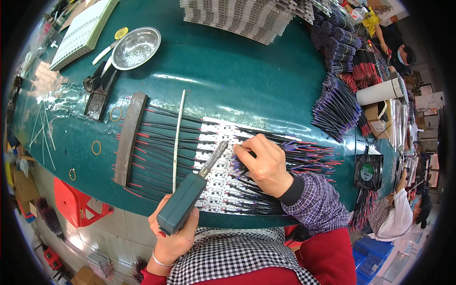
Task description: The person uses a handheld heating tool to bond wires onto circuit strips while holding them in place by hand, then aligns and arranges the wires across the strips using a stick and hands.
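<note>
My left hand [176, 241] is wrapped round the handle of a dark green soldering gun [183, 199]. The gun's metal tip points up and right, over a panel of small white circuit boards [216, 175] near the table's front edge. My right hand [266, 164] is closed in a pinch at the panel's right side, on thin black wires; its fingers partly hide their ends. Under and beyond this hand spreads a bundle of black and purple wires [304, 154] with red tips. Black wires [159, 142] also run from the panel's left side.
A metal bar [131, 142] and a thin pale strip [179, 137] lie across the left wires. Farther back are a metal bowl [136, 48], a dark holder [100, 97] and stacked boards [237, 21]. Wire bundles [336, 107] and a small fan [368, 172] are at right. Other people work beyond.
</note>
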### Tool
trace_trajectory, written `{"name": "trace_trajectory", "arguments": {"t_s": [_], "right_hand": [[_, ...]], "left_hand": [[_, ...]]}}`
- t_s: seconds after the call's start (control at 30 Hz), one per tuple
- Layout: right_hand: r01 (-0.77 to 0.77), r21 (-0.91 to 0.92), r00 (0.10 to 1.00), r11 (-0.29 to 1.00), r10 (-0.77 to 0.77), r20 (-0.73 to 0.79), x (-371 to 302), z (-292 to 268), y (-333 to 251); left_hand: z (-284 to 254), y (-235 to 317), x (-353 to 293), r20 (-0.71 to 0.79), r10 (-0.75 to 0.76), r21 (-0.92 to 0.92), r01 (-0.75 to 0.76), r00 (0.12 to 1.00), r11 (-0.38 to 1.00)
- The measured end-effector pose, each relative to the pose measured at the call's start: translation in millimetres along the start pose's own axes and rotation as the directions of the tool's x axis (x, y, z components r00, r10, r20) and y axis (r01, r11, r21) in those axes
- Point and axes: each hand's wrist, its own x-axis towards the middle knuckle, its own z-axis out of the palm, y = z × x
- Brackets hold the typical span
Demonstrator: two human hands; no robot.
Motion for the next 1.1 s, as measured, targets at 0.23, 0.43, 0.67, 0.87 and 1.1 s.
{"name": "trace_trajectory", "arguments": {"t_s": [0.23,0.43,0.67,0.87,1.1], "right_hand": [[0.017,0.013,1.0,1.0,-0.017,-0.019,-0.7,0.5,1.6],[0.032,-0.046,0.999,0.998,-0.033,-0.007,0.2,1.3,0.0],[0.041,-0.064,0.999,0.997,-0.042,-0.011,1.4,1.2,-1.0],[0.037,-0.061,0.999,0.997,-0.037,-0.01,0.5,1.2,-0.9],[0.041,0.001,0.998,0.999,-0.041,-0.046,-1.1,2.4,1.7]], "left_hand": [[4.2,-2.9,2.0,0.015,-0.001,0.0,0.001,1.0,1.0],[7.9,-9.0,2.6,0.027,0.033,-0.001,-0.033,0.999,0.999],[5.2,-6.5,0.1,0.031,-0.023,-0.036,0.024,0.999,0.999],[1.8,-4.0,-1.7,-0.044,0.029,-0.03,-0.031,0.999,0.999],[1.3,-3.5,-1.3,0.006,0.035,0.004,-0.035,0.999,0.999]]}}
